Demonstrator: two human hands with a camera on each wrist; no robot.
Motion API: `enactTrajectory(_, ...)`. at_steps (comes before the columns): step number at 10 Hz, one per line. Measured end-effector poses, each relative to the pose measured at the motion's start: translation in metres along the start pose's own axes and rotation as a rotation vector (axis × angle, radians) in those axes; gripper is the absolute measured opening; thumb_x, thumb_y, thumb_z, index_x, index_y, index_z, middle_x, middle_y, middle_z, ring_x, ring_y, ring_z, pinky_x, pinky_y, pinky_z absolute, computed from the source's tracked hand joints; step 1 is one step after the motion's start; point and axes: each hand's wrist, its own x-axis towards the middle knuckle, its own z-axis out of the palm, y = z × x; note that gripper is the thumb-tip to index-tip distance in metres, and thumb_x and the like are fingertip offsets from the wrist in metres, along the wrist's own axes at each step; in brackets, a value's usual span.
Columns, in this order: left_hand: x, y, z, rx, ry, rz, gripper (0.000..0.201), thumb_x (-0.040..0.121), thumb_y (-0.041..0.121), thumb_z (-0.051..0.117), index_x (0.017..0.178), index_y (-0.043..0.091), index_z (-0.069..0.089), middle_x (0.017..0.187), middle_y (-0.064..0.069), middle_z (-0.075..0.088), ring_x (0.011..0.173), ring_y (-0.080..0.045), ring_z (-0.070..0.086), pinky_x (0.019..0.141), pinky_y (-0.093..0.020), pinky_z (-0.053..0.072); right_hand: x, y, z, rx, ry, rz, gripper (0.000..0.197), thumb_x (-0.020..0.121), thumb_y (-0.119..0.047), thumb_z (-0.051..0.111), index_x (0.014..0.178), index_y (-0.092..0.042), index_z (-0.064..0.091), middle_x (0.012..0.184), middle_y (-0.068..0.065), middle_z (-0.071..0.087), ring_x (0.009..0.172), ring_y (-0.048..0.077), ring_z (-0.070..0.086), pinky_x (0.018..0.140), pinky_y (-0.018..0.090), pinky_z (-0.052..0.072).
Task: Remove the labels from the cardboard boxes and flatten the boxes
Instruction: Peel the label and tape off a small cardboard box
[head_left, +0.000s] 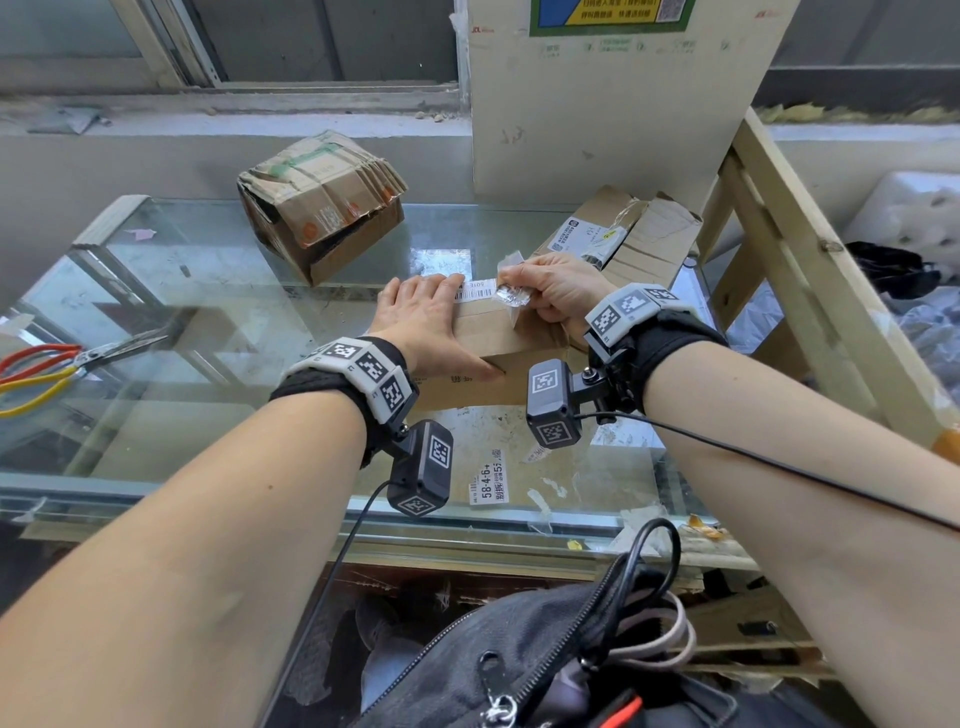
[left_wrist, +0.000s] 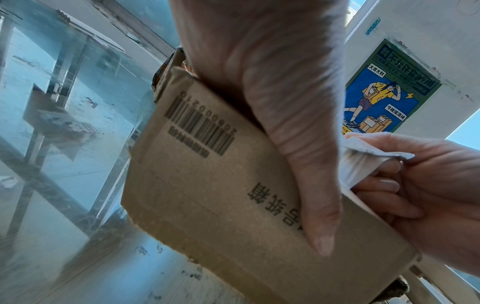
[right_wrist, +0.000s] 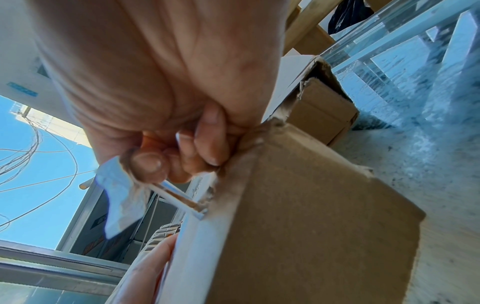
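A small brown cardboard box stands on the glass table. My left hand lies flat on the box's top with straight fingers, its thumb pressed down the front face. A white barcode label sticks to the top's far edge. My right hand pinches the crumpled, peeled end of that label between thumb and fingers at the box's right corner. The right wrist view shows the pinched white strip lifted off the torn cardboard edge. The box's printed barcode side faces me.
A crushed box sits at the back. Another labelled box lies right, under a white board. Red and yellow handled pliers lie left. Peeled labels stick to the glass near me. A wooden frame stands right.
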Motion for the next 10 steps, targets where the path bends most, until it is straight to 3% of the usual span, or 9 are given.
enactTrajectory(6, -0.0004, -0.0001, -0.0011, -0.008, 0.004, 0.003, 0.124, 0.055, 0.081, 0.066, 0.152, 0.024, 0.014, 0.154, -0.001, 0.024, 0.144, -0.021, 0.016, 0.120, -0.044, 0.000, 0.0018, 0.0035, -0.0037, 0.160, 0.014, -0.001, 0.028, 0.092, -0.010, 0.056, 0.065, -0.012, 0.050, 0.059, 0.002, 0.029, 0.032, 0.003, 0.023, 0.030, 0.014, 0.015)
enactTrajectory(8, -0.0003, -0.0005, -0.0007, -0.011, 0.001, 0.003, 0.124, 0.056, 0.081, 0.066, 0.152, 0.024, 0.013, 0.155, -0.001, 0.024, 0.145, -0.021, 0.015, 0.120, -0.044, 0.000, 0.0037, 0.0050, -0.0036, 0.234, 0.043, 0.002, 0.028, 0.093, -0.008, 0.055, 0.065, -0.012, 0.049, 0.053, -0.001, 0.033, 0.032, 0.002, 0.024, 0.029, 0.014, 0.015)
enactTrajectory(10, 0.0000, -0.0007, -0.0006, -0.010, 0.002, 0.004, 0.123, 0.056, 0.081, 0.066, 0.151, 0.024, 0.013, 0.154, 0.000, 0.024, 0.144, -0.021, 0.015, 0.120, -0.043, 0.000, 0.0056, 0.0067, -0.0019, 0.276, 0.085, 0.002, 0.026, 0.092, -0.007, 0.054, 0.067, -0.012, 0.050, 0.058, 0.002, 0.032, 0.031, 0.002, 0.023, 0.029, 0.014, 0.014)
